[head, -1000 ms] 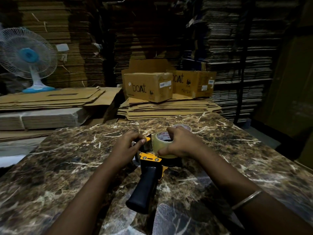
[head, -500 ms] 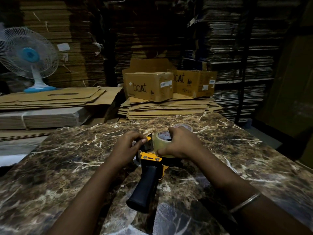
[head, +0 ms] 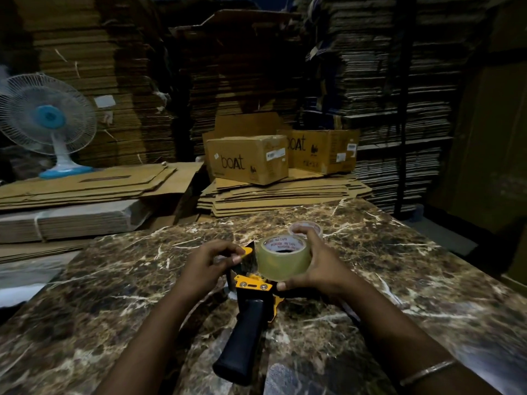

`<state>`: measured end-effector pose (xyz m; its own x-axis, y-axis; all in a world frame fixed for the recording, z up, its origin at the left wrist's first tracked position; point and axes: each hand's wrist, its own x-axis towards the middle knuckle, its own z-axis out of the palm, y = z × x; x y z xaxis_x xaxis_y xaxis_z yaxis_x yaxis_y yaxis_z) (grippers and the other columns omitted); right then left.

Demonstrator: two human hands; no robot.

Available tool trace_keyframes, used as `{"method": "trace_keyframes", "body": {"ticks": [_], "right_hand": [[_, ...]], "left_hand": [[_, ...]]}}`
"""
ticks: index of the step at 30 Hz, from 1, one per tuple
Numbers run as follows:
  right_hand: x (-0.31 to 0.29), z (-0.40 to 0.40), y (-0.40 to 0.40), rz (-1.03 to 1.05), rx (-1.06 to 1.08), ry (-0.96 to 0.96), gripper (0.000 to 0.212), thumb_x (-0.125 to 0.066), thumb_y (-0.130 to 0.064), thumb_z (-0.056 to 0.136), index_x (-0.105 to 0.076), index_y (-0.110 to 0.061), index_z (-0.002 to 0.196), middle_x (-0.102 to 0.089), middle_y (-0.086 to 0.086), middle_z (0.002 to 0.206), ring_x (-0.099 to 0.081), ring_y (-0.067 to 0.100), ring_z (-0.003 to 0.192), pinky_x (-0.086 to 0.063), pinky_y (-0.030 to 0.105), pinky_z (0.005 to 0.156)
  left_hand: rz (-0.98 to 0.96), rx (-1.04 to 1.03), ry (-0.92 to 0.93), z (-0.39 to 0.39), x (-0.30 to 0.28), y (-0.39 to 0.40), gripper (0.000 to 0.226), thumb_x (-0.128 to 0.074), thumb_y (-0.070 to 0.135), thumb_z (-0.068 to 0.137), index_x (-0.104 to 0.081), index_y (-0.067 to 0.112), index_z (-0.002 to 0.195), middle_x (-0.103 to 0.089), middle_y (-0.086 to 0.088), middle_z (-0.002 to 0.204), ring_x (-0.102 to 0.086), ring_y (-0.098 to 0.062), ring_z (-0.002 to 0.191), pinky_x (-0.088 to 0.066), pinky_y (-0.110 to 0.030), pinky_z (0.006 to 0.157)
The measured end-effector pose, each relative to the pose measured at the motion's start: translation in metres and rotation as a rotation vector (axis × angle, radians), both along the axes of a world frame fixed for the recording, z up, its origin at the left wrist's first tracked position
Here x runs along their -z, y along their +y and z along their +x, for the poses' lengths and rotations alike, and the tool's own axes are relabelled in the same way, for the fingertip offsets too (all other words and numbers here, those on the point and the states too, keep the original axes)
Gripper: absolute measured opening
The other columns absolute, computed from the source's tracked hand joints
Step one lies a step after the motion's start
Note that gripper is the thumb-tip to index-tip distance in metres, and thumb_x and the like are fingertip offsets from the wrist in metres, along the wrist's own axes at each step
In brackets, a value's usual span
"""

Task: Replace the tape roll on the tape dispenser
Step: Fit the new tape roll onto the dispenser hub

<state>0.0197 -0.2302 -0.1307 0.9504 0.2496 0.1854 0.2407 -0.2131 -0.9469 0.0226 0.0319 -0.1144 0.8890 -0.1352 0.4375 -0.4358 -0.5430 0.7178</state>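
Observation:
A yellow and black tape dispenser (head: 252, 295) lies on the marble table (head: 114, 295), its black handle pointing toward me. A clear tape roll (head: 281, 259) with a red-lettered core sits on the dispenser's head. My right hand (head: 319, 266) wraps around the roll from the right. My left hand (head: 206, 259) pinches the dispenser's yellow front flap just left of the roll. Behind my right hand a second, nearly used-up tape roll (head: 306, 228) lies flat on the table, partly hidden by my fingers.
Two "boat" cardboard boxes (head: 248, 159) sit on flattened cardboard beyond the table's far edge. A blue and white fan (head: 47, 124) stands at the far left on a cardboard stack. Tall piles of flattened cartons fill the background.
My right hand has opened around the roll, so more of the clear tape roll shows. My left hand stays pinched on the dispenser's front.

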Motion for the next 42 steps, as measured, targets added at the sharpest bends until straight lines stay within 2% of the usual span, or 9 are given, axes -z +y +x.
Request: {"method": "trace_keyframes", "body": {"ticks": [5, 8, 14, 18, 24, 28, 32, 37, 42], "right_hand": [[0.008, 0.007, 0.0, 0.029, -0.016, -0.018, 0.109, -0.103, -0.019, 0.042, -0.042, -0.038, 0.13, -0.06, -0.004, 0.127, -0.063, 0.017, 0.116, -0.061, 0.041, 0.089], [0.011, 0.009, -0.001, 0.045, -0.032, -0.022, 0.109, -0.102, -0.02, 0.042, -0.042, -0.038, 0.131, -0.059, -0.002, 0.13, -0.062, 0.018, 0.117, -0.061, 0.041, 0.089], [0.009, 0.013, -0.011, -0.005, -0.141, 0.02, 0.119, -0.1, -0.012, 0.049, -0.031, -0.036, 0.142, -0.053, -0.001, 0.137, -0.06, 0.019, 0.122, -0.057, 0.04, 0.097], [0.017, 0.016, -0.013, -0.091, -0.165, 0.007, 0.12, -0.101, -0.015, 0.048, -0.033, -0.035, 0.145, -0.058, -0.003, 0.136, -0.058, 0.016, 0.126, -0.052, 0.045, 0.103], [0.022, 0.014, -0.012, -0.022, -0.14, -0.016, 0.086, -0.097, -0.008, 0.054, -0.06, -0.016, 0.131, -0.073, 0.004, 0.121, -0.068, 0.021, 0.115, -0.053, 0.051, 0.101], [0.021, 0.013, -0.011, 0.165, -0.072, -0.021, 0.074, -0.094, -0.004, 0.059, -0.063, -0.011, 0.127, -0.072, 0.01, 0.12, -0.067, 0.025, 0.116, -0.052, 0.055, 0.1], [0.016, 0.01, 0.0, 0.363, -0.052, -0.008, 0.064, -0.09, -0.011, 0.065, -0.063, -0.009, 0.123, -0.069, 0.018, 0.121, -0.07, 0.036, 0.108, -0.056, 0.062, 0.088], [0.011, 0.007, 0.021, 0.492, -0.039, -0.083, 0.065, -0.082, -0.006, 0.07, -0.056, -0.003, 0.129, -0.068, 0.013, 0.118, -0.072, 0.024, 0.101, -0.059, 0.034, 0.076], [-0.002, 0.001, 0.036, 0.575, 0.027, -0.177, 0.061, -0.085, -0.022, 0.068, -0.063, -0.013, 0.124, -0.066, 0.011, 0.121, -0.072, 0.021, 0.102, -0.061, 0.036, 0.078]], "left_hand": [[-0.083, 0.076, 0.079, -0.002, -0.005, 0.007, 0.034, -0.074, 0.0, 0.082, -0.079, 0.033, 0.085, -0.073, -0.008, 0.094, -0.07, -0.014, 0.09, -0.057, -0.028, 0.072], [-0.146, 0.129, 0.187, -0.005, -0.013, 0.013, 0.032, -0.068, -0.004, 0.085, -0.078, 0.021, 0.1, -0.073, -0.012, 0.104, -0.071, -0.023, 0.099, -0.06, -0.032, 0.077], [0.025, 0.029, -0.067, -0.016, -0.038, -0.032, 0.02, -0.066, 0.024, 0.092, -0.073, 0.027, 0.11, -0.068, 0.013, 0.113, -0.06, 0.0, 0.108, -0.05, -0.029, 0.09], [0.257, 0.019, 0.084, -0.009, -0.051, -0.061, 0.06, -0.063, 0.061, 0.08, -0.06, 0.033, 0.132, -0.06, 0.002, 0.138, -0.054, -0.018, 0.127, -0.044, -0.041, 0.105], [0.519, 0.108, 0.384, 0.008, -0.06, -0.089, 0.103, -0.074, 0.06, 0.072, -0.027, 0.019, 0.154, -0.036, -0.008, 0.157, -0.041, -0.028, 0.138, -0.038, -0.037, 0.109], [0.205, 0.147, 0.387, 0.011, -0.058, -0.077, 0.111, -0.07, 0.061, 0.049, -0.043, 0.017, 0.146, -0.05, -0.01, 0.143, -0.054, -0.028, 0.118, -0.048, -0.043, 0.099], [-0.119, 0.201, 0.389, 0.011, -0.057, -0.057, 0.089, -0.073, 0.051, 0.051, -0.055, 0.022, 0.134, -0.059, -0.013, 0.127, -0.061, -0.026, 0.102, -0.05, -0.033, 0.076], [-0.288, 0.255, 0.327, 0.001, -0.055, -0.04, 0.074, -0.071, 0.047, 0.051, -0.063, 0.024, 0.121, -0.068, -0.005, 0.108, -0.065, -0.019, 0.09, -0.049, -0.026, 0.066], [-0.551, 0.312, 0.381, -0.005, -0.039, -0.028, 0.08, -0.072, 0.041, 0.059, -0.054, 0.005, 0.129, -0.063, -0.017, 0.11, -0.063, -0.027, 0.089, -0.053, -0.031, 0.062]]}}
